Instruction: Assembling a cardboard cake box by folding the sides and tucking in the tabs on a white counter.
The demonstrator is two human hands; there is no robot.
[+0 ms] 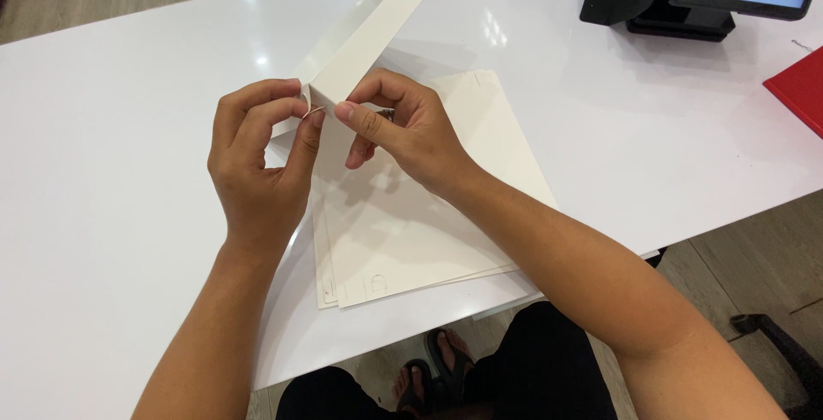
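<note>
near edge: flat stack of cream card sheets lay on the white table | middle: left hand and right hand both pinched, fingers clamped on the near end of a long folded cream box | far: box slanted up and away | far right: black screen stand, red sheet
</note>
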